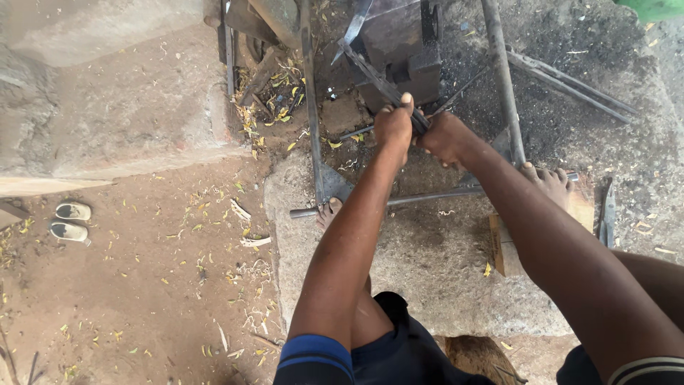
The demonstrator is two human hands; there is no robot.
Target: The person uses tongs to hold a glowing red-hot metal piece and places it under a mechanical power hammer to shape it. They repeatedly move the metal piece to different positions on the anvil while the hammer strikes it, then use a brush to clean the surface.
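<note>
Left hand (393,127) and right hand (443,137): both clamped on dark metal strip (381,82) | strip laid against anvil block (399,50) at 12 o'clock | stone slab (427,264) edge at 9 o'clock, open dirt floor (142,285) beyond.

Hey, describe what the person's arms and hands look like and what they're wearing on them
Both arms are bare from the upper arm down, with no gloves, watch or rings visible on the left hand or right hand. Short dark sleeves show at the bottom: the left sleeve has a blue band, the right sleeve a pale stripe.
</note>
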